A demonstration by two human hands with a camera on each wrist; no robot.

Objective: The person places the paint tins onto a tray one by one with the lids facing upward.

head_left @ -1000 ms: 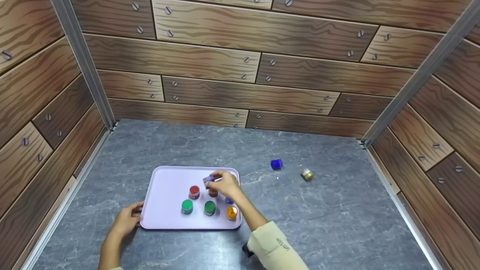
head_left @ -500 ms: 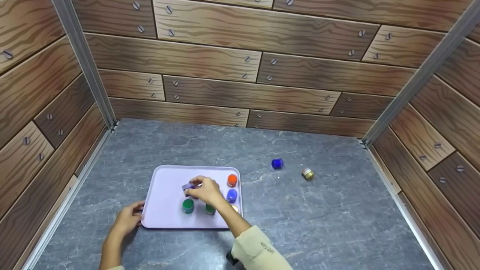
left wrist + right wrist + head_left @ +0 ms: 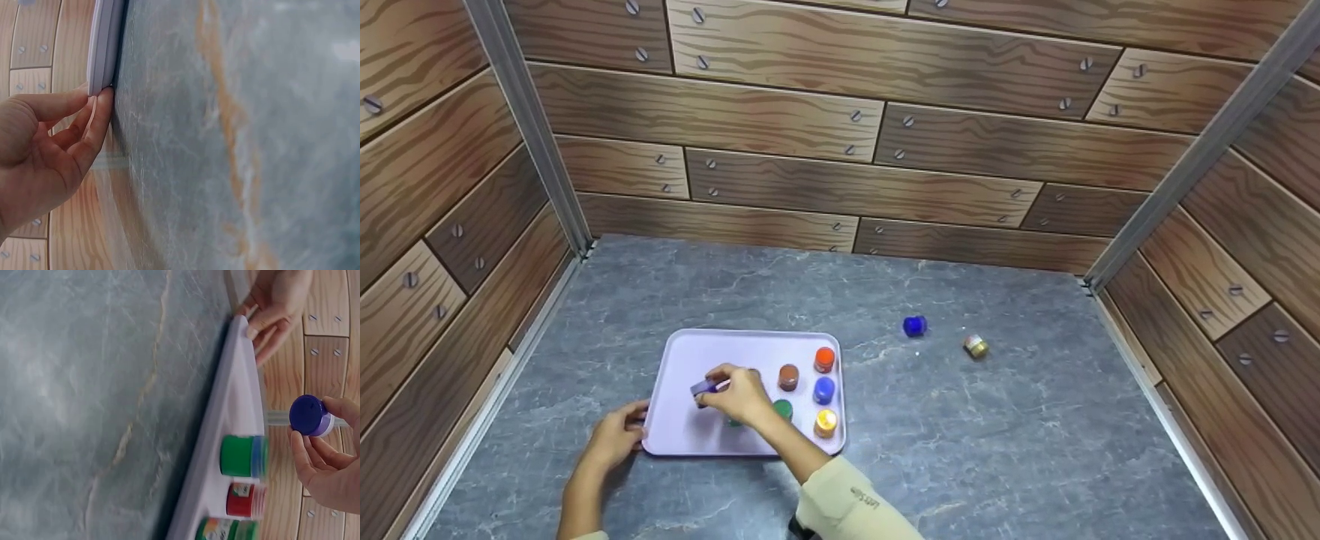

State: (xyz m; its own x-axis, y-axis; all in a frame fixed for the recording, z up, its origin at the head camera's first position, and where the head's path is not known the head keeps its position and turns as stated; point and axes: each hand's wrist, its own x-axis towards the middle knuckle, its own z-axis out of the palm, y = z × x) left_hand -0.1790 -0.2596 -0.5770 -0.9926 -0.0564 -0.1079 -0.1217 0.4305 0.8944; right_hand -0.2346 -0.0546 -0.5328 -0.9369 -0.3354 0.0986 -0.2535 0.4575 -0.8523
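Observation:
Over the left half of the lilac tray (image 3: pixel 679 439), my right hand (image 3: pixel 741 396) holds a small purple paint jar (image 3: pixel 308 416) between thumb and fingers, raised above the surface. My left hand (image 3: pixel 611 441) pinches the tray's near left edge, thumb on one side and fingers on the other in the left wrist view. On the tray stand an orange-red jar (image 3: pixel 825 360), a blue jar (image 3: pixel 824 390), a yellow-orange jar (image 3: pixel 826 424), a brown jar (image 3: pixel 788 377) and a green jar (image 3: pixel 783 409). The right hand mostly hides a second green jar (image 3: pixel 242 455) and a red jar (image 3: pixel 241 499) from the head view.
To the tray's right, a dark blue jar (image 3: pixel 915 325) and a gold jar (image 3: pixel 976 346) lie on the grey marbled table (image 3: pixel 1020 435). Wood-patterned panels (image 3: pixel 780 127) close off the back and both sides.
My right hand has carried the purple jar leftward across the tray, uncovering the brown, blue and orange-red jars. The left hand keeps its place on the tray edge.

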